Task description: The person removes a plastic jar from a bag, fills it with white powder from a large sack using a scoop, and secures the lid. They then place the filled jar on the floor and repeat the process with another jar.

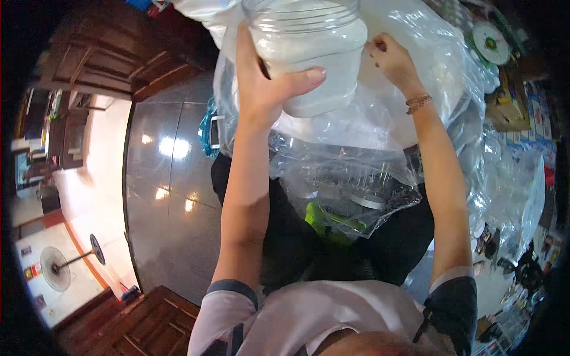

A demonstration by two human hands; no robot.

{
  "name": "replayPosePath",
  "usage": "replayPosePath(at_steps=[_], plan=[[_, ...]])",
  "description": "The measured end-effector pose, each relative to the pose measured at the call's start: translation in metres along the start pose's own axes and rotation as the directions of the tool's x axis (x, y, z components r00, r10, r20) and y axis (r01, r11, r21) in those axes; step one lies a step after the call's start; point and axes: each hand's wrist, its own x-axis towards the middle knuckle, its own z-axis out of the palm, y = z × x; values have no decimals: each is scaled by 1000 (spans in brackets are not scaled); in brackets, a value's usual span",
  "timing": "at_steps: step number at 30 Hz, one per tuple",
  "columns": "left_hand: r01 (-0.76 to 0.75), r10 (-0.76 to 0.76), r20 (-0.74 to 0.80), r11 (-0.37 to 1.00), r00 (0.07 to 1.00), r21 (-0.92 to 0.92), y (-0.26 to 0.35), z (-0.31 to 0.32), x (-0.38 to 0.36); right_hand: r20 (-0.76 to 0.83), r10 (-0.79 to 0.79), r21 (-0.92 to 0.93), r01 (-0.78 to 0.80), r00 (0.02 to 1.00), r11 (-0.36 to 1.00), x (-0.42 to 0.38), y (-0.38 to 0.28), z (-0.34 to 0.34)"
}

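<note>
A clear plastic jar with a ridged neck and white contents stands out at the top centre. My left hand grips its left side, the thumb lying across the front. To the right of the jar is my right hand, its fingers curled; whether something small is between them is hidden. Under and behind both hands spreads a large clear plastic bag with white material inside. Across my lap lies another clear plastic bag with clear containers in it, beside a bright green item.
A round green-and-white dial and a cardboard box are at the upper right. Clear plastic bags hang down the right side. A phone-like object lies left of my lap. A fan stands at the far left.
</note>
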Motion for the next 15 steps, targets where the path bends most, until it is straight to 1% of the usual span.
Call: replayPosePath(at_steps=[1, 3, 4, 6, 7, 8, 9, 10, 11, 13, 15], plan=[[-20, 20, -5, 1000, 1000, 4, 0, -5, 1, -1, 22, -3, -22, 1000, 1000, 2, -1, 0], [-53, 53, -8, 999, 999, 8, 2, -13, 3, 30, 30, 84, -33, 999, 996, 1, -6, -4], [-41, 41, -15, 999, 999, 9, 4, -17, 2, 43, 38, 125, -44, 998, 991, -1, -9, -5], [-11, 11, -15, 1000, 1000, 2, 7, -21, 2, 11, -85, 112, 83, 996, 990, -6, -17, -2], [22, -26, -79, 999, 997, -49, 0, -28, 1, -7, -138, 104, 138, 990, 985, -12, -20, -2], [50, -63, -138, 994, 988, -100, -12, -40, 2, 40, -144, 102, 140, 989, 985, -18, -24, -3], [71, -99, -192, 986, 976, -152, -5, -38, 5, 84, -153, 100, 144, 985, 984, -21, -28, -6], [62, -81, -132, 988, 988, -143, 1, -34, 5, 127, -161, 97, 149, 979, 984, -24, -32, -8], [55, -66, -73, 989, 995, -136, 9, -29, 4, 106, -225, 81, 218, 968, 973, -26, -33, -9], [55, -60, -34, 988, 998, -143, 19, -21, 1, 74, -352, 38, 350, 933, 936, -31, -32, -11], [63, -76, -70, 984, 995, -166, 19, -24, -1, 79, -415, 3, 416, 906, 909, -36, -28, -14]])
